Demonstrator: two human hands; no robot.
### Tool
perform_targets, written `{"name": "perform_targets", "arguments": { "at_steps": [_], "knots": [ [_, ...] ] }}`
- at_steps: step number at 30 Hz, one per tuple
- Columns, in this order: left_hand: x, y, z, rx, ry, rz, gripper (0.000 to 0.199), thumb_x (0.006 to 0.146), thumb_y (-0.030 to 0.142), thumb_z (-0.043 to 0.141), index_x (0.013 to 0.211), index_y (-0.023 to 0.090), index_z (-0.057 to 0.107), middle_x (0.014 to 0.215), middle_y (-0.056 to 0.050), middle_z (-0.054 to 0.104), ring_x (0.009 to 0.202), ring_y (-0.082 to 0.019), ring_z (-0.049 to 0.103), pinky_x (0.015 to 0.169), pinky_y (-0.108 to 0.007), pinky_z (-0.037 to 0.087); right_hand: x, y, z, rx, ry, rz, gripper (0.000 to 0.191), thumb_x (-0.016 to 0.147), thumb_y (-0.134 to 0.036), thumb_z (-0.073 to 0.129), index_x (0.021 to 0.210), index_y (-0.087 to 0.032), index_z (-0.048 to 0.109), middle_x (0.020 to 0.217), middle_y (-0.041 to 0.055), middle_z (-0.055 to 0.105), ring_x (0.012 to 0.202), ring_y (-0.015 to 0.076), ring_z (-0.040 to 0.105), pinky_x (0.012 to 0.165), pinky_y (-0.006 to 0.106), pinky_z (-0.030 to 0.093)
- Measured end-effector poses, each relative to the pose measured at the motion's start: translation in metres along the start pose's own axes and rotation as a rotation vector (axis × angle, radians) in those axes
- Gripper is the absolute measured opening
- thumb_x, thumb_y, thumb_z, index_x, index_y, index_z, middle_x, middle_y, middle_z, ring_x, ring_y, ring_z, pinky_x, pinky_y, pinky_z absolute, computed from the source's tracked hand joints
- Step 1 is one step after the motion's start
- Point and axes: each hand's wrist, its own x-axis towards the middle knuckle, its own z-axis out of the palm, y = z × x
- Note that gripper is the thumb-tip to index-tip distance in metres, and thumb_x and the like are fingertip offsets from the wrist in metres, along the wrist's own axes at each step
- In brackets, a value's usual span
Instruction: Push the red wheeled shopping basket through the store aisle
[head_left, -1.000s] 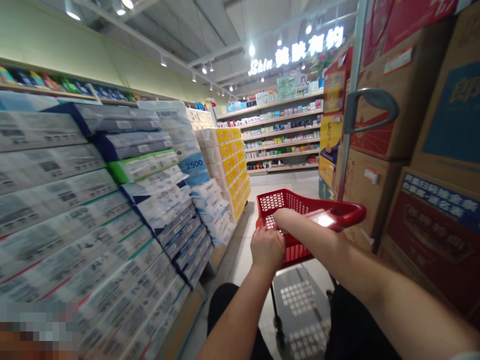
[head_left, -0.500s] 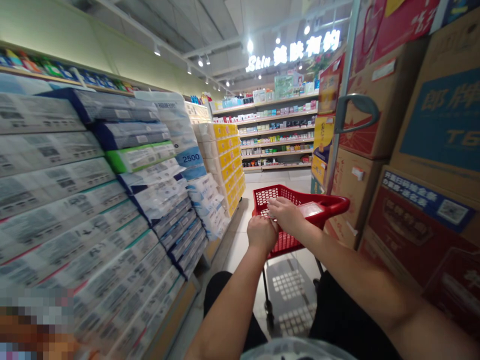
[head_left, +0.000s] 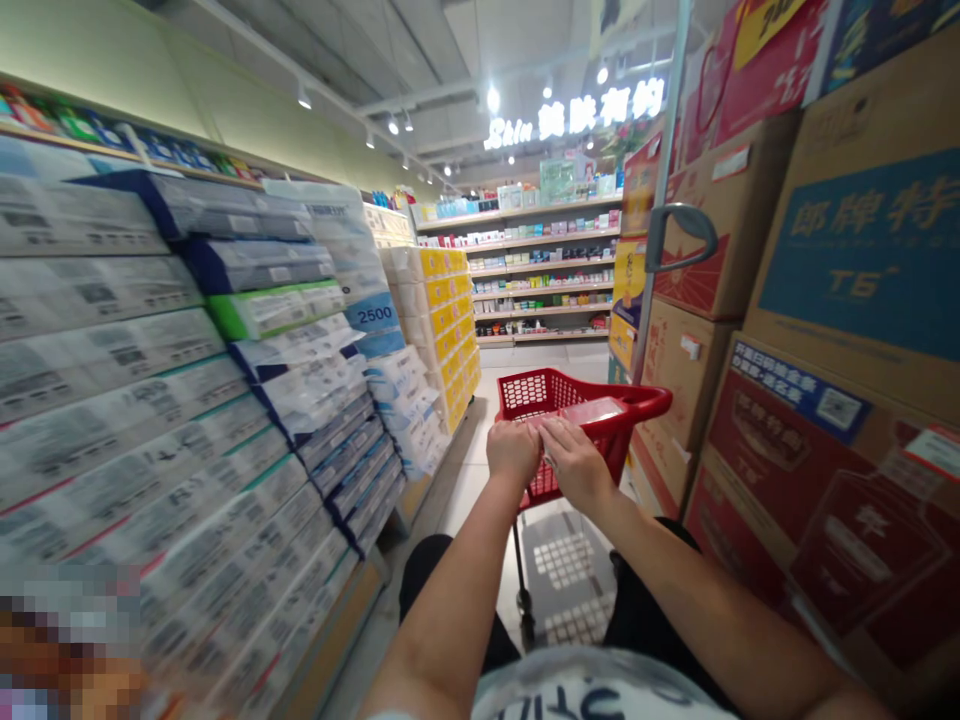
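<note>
L fingers (head_left: 510,436) in fist-grip on perf'd red plastic cart (head_left: 646,402), R fingers (head_left: 561,437) flatter, hold unclear.

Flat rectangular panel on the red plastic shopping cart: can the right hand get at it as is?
Probably yes: the right hand is close to the flat rectangular panel, with nothing visible between them.

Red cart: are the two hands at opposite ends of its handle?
No, the left hand and right hand are close together toward the left end of the red cart's handle.

Floor (head_left: 472,468): red cart (head_left: 616,445) | rear shelves (head_left: 544,338): small packages (head_left: 547,258) | low platform (head_left: 341,632): wrapped packs (head_left: 187,400)
</note>
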Motion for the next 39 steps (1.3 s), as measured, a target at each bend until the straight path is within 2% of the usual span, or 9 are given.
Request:
{"name": "perform_targets", "arguments": {
  "at_steps": [6,9,12,17,21,26,30,33,39],
  "knots": [
    [-0.001,-0.002,0.002,-0.001,0.036,-0.01,0.036,0.094,0.025,0.038,0.08,0.012,0.069,0.084,-0.014,0.07,0.084,-0.024,0.062,0.081,-0.039,0.042,0.003,0.001,0.001,-0.017,0.05,0.054,0.039,0.09,-0.011,0.043,0.124,-0.015,0.063,0.126,0.0112,0.062,0.123,0.0253,0.052,0.107,0.042,0.042],
    [-0.001,-0.003,0.005,-0.012,0.073,-0.004,0.036,0.093,0.023,0.039,0.079,0.012,0.069,0.083,-0.013,0.07,0.084,-0.024,0.062,0.082,-0.038,0.043,0.004,0.002,0.001,-0.027,0.057,0.045,0.038,0.091,-0.011,0.043,0.121,-0.014,0.065,0.126,0.0107,0.063,0.124,0.0255,0.051,0.107,0.041,0.043],
    [-0.001,-0.003,0.006,-0.035,0.096,-0.006,0.036,0.093,0.021,0.039,0.079,0.012,0.07,0.084,-0.014,0.07,0.087,-0.023,0.062,0.086,-0.038,0.043,0.004,0.001,0.003,-0.051,0.09,0.096,0.036,0.092,-0.012,0.043,0.121,-0.012,0.065,0.128,0.0122,0.061,0.128,0.0271,0.048,0.107,0.044,0.042],
    [-0.003,-0.005,0.005,-0.058,0.089,0.024,0.028,0.091,0.021,0.044,0.084,0.013,0.07,0.089,-0.012,0.071,0.099,-0.024,0.062,0.097,-0.041,0.039,0.004,0.001,0.003,-0.016,0.006,0.003,0.041,0.09,-0.008,0.042,0.127,-0.015,0.061,0.131,0.0095,0.06,0.13,0.0252,0.045,0.108,0.042,0.042],
    [-0.004,-0.005,0.009,-0.064,0.151,0.031,0.032,0.093,0.019,0.04,0.085,0.011,0.07,0.093,-0.013,0.072,0.104,-0.024,0.061,0.101,-0.041,0.037,0.002,0.005,0.002,-0.047,0.068,0.09,0.038,0.092,-0.011,0.042,0.124,-0.011,0.062,0.131,0.0132,0.059,0.128,0.0263,0.048,0.107,0.043,0.043],
    [-0.005,-0.006,0.011,-0.073,0.168,0.04,0.03,0.092,0.02,0.042,0.083,0.012,0.069,0.089,-0.013,0.071,0.099,-0.024,0.061,0.097,-0.041,0.039,-0.002,0.003,0.003,-0.009,0.01,0.017,0.04,0.089,-0.01,0.046,0.125,-0.016,0.062,0.129,0.0112,0.06,0.127,0.025,0.048,0.107,0.042,0.042],
    [-0.005,-0.006,0.01,-0.056,0.168,0.051,0.032,0.093,0.021,0.04,0.079,0.013,0.068,0.083,-0.011,0.069,0.091,-0.023,0.061,0.091,-0.04,0.041,-0.001,0.004,0.001,-0.017,0.045,0.068,0.038,0.09,-0.012,0.045,0.124,-0.015,0.063,0.126,0.0129,0.062,0.121,0.025,0.053,0.105,0.042,0.044],
    [-0.005,-0.006,0.009,-0.042,0.163,0.041,0.033,0.094,0.021,0.039,0.078,0.014,0.067,0.081,-0.011,0.068,0.086,-0.023,0.06,0.087,-0.039,0.041,0.0,0.003,-0.001,-0.014,0.029,0.043,0.037,0.09,-0.012,0.046,0.122,-0.016,0.064,0.125,0.0119,0.062,0.12,0.0258,0.053,0.105,0.044,0.042],
    [-0.007,-0.008,0.009,-0.067,0.134,0.035,0.033,0.096,0.02,0.036,0.082,0.014,0.065,0.084,-0.01,0.068,0.085,-0.022,0.059,0.084,-0.037,0.04,-0.003,-0.001,0.0,-0.002,0.081,0.07,0.034,0.091,-0.014,0.047,0.119,-0.016,0.065,0.121,0.0112,0.064,0.116,0.0261,0.054,0.104,0.045,0.042]
  ]
}}
